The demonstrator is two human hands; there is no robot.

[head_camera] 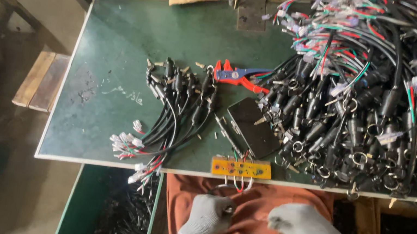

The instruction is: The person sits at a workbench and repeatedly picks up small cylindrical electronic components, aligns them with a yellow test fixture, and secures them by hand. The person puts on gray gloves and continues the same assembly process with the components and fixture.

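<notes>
- Bottom centre of the frame: both hands in knitted white work gloves, resting over a lap in rust-orange cloth, below the tabletop [120, 43] edge.
- The left hand [207, 218] is curled shut around something small and dark; a thin wire runs up from it towards the board, though what it pinches is too small to tell.
- The right hand [310, 231] lies loosely curved, knuckles up, holding nothing that shows.
- Just above the hands, at the near edge of the worn green tabletop, sits a flat orange test board [241, 168], rectangular, with red and white wires hanging off it.
- Left of centre: a fanned small bundle of cable leads [174, 109], black rubbery plugs at the top, white connectors at the lower left.
- Right half: a big tangled heap of cable leads [371, 97], with metal rings and red, green and white wires.
- Between the two lie red-and-blue wire strippers [237, 75] and a dark flat plate [254, 126].
</notes>
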